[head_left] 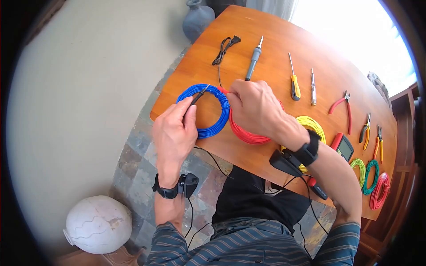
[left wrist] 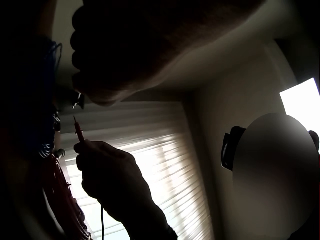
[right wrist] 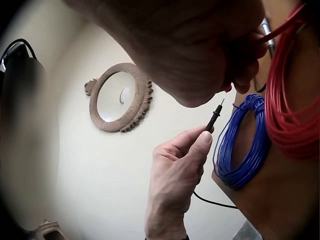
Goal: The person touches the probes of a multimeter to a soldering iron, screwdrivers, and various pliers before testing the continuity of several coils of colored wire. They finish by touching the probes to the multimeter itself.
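My left hand (head_left: 171, 133) pinches a black multimeter probe (right wrist: 214, 118) between thumb and fingers, its bare metal tip pointing up and away. Close by, my right hand (head_left: 257, 106) holds a red multimeter probe (left wrist: 79, 131), whose thin tip shows in the left wrist view. Both tips are near each other over the blue wire coil (head_left: 217, 127). Beneath the right hand lies a red wire coil (head_left: 249, 137), partly hidden by it. A yellow wire coil (head_left: 318, 126) sits under the right forearm, beside a red-cased multimeter (head_left: 342, 147).
Across the wooden table (head_left: 275, 40) lie a soldering iron (head_left: 254, 60), a yellow-handled screwdriver (head_left: 295, 86), a clear-handled screwdriver (head_left: 313, 91), red-handled cutters (head_left: 348, 113) and two pliers. Smaller wire coils (head_left: 379, 191) are at the right edge. Black cables hang near the front edge.
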`<state>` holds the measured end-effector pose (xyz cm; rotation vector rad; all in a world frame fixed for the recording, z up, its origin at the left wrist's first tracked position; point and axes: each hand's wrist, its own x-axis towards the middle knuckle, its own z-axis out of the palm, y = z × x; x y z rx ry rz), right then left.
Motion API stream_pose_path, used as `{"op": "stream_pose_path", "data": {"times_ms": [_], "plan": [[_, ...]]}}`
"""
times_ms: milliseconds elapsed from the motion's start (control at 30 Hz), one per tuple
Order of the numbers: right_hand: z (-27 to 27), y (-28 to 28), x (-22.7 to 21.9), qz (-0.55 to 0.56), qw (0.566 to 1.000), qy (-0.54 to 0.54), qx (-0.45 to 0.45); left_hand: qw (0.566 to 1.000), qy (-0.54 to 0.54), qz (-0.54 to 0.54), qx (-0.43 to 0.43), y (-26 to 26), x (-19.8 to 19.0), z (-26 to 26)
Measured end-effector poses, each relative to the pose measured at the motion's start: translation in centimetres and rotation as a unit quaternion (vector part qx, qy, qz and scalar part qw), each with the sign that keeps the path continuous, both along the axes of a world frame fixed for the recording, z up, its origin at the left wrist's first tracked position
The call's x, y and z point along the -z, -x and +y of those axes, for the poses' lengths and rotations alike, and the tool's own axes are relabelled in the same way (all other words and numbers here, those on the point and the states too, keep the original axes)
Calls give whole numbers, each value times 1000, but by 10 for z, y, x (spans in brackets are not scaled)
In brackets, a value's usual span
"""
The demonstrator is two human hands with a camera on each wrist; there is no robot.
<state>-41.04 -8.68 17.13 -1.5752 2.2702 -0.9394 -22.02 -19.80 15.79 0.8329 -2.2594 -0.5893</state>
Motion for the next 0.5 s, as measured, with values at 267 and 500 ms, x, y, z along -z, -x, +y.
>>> {"op": "stream_pose_path", "data": {"times_ms": [267,500], "plan": [[0,-6,9,23,998,-54,2,998,1,-63,-4,5,15,-7],[4,-12,-2,40,995,-94,16,996,5,-83,-14,5,7,-1]]}}
